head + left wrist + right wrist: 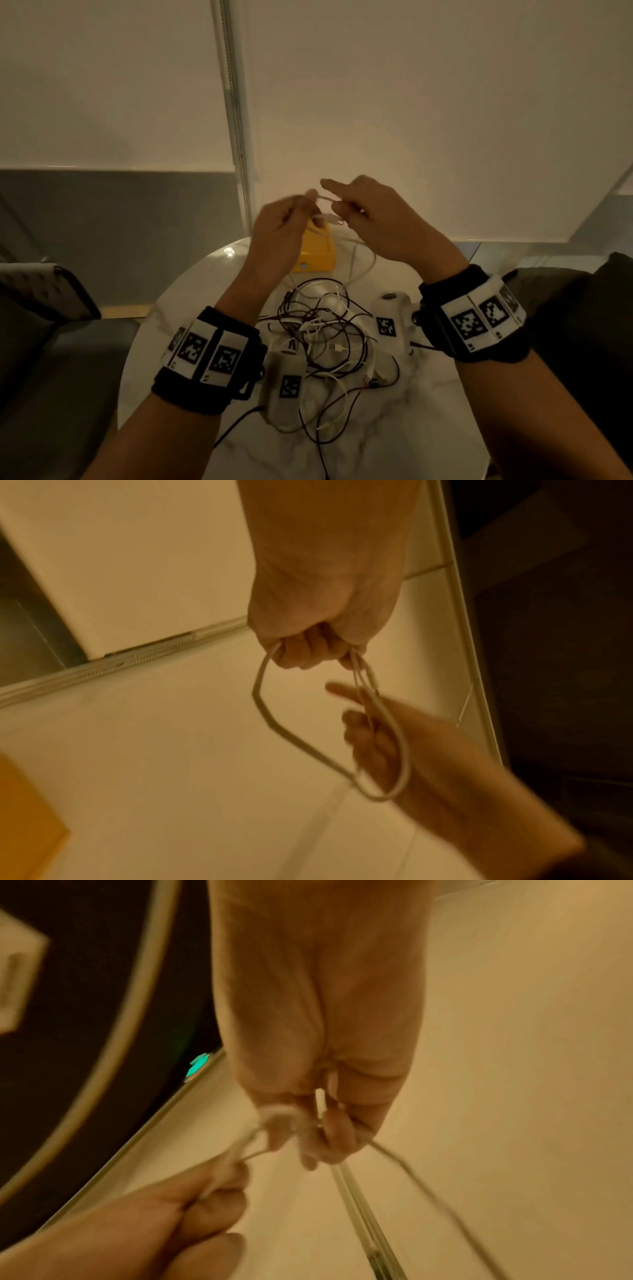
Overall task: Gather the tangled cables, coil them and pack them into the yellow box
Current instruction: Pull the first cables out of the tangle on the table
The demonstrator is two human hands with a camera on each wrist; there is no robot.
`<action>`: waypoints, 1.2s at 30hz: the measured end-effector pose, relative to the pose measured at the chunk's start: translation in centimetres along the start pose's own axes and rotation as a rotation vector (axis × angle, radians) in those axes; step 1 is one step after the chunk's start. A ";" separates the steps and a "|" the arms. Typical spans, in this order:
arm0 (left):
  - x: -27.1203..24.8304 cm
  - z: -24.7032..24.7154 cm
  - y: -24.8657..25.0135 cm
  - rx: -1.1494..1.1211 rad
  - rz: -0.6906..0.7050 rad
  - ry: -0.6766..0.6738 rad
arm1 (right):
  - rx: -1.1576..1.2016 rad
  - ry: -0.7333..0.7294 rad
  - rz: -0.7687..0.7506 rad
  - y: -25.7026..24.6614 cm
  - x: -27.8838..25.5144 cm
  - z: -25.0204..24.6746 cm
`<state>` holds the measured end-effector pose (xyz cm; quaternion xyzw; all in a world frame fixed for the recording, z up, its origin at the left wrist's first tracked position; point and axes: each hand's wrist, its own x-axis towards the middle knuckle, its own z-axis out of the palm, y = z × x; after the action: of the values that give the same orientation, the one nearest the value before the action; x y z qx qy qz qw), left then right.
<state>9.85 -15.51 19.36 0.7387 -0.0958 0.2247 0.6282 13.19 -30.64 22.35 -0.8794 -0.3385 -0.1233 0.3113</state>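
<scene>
I can't see the box point(317, 253) fully; my left hand point(277, 233) covers its near corner. The cable point(325, 202) between my hands blurs, its plug indistinct.

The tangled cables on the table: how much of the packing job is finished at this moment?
Nothing looks packed. The left hand and right hand hold one thin white cable, looping it above the yellow box. The tangled pile of dark and white cables waits on the round marble table.
</scene>
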 end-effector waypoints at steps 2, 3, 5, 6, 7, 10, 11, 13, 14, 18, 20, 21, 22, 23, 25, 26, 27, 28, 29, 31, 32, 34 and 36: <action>0.8 -1.0 0.3 -0.133 -0.009 0.108 | 0.288 -0.050 0.093 1.4 -0.8 0.3; 1.2 -1.6 1.0 -0.252 -0.016 0.152 | 0.355 -0.105 0.144 2.6 -1.4 1.0; 2.2 -3.5 2.9 -0.505 -0.005 0.255 | 0.198 -0.262 0.229 5.5 -3.1 3.1; 2.7 -4.6 3.7 -0.574 0.018 0.302 | 0.096 -0.303 0.263 6.6 -3.8 3.9; 3.1 -5.7 4.2 -0.587 0.039 0.334 | 0.070 -0.283 0.287 7.4 -4.4 4.2; 3.6 -8.0 4.0 -0.441 0.105 0.305 | 0.329 -0.068 0.401 7.2 -5.1 2.0; 3.3 -8.2 3.5 -0.382 0.106 0.266 | 0.423 -0.024 0.422 7.1 -5.3 1.0; 2.3 -8.0 2.3 -0.335 0.049 0.213 | 0.525 -0.027 0.448 7.1 -6.3 -0.6; 1.9 -7.9 1.8 -0.351 0.001 0.213 | 0.454 -0.054 0.478 7.6 -7.2 -0.7; 0.9 -7.8 0.5 -0.331 -0.051 0.342 | -0.071 -0.346 0.773 12.3 -12.4 1.1; 0.7 -8.3 0.2 -0.244 -0.009 0.363 | -0.140 -0.382 0.895 14.5 -15.2 1.8; 0.6 -8.7 0.1 -0.212 -0.001 0.367 | -0.132 -0.381 0.941 15.3 -16.5 2.2; 0.5 -9.1 0.1 -0.202 -0.006 0.374 | -0.144 -0.421 0.975 16.0 -17.5 2.5; 0.3 -9.4 0.0 -0.226 -0.027 0.378 | -0.192 -0.525 1.015 16.6 -18.4 3.0; 0.1 -9.6 -0.3 -0.361 -0.118 0.366 | -0.372 -0.770 1.088 17.3 -20.3 4.5; 0.0 -9.5 -0.6 -0.438 -0.171 0.346 | -0.489 -0.864 1.091 17.5 -21.2 5.4; -0.1 -9.2 -1.0 -0.491 -0.216 0.311 | -0.585 -0.924 1.064 17.8 -21.8 6.1; -0.3 -8.8 -1.6 -0.518 -0.251 0.264 | -0.626 -0.934 1.024 18.0 -21.8 6.8; -0.6 -8.3 -2.2 -0.531 -0.285 0.217 | -0.610 -0.900 0.959 18.0 -21.2 7.4; -1.3 -7.2 -3.1 -0.543 -0.341 0.142 | -0.459 -0.796 0.781 17.4 -18.7 9.0; -1.6 -6.7 -3.5 -0.545 -0.345 0.110 | -0.374 -0.771 0.681 16.8 -17.3 10.0; -2.1 -5.8 -3.9 -0.538 -0.321 0.061 | -0.277 -0.806 0.562 15.5 -14.9 12.3; -2.3 -5.1 -4.0 -0.561 -0.307 0.043 | -0.289 -0.876 0.523 15.1 -13.9 14.5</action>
<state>8.44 -10.13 15.29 0.5377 -0.0281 0.1074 0.8358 13.08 -37.44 -1.81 -0.9374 -0.1859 0.2921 0.0367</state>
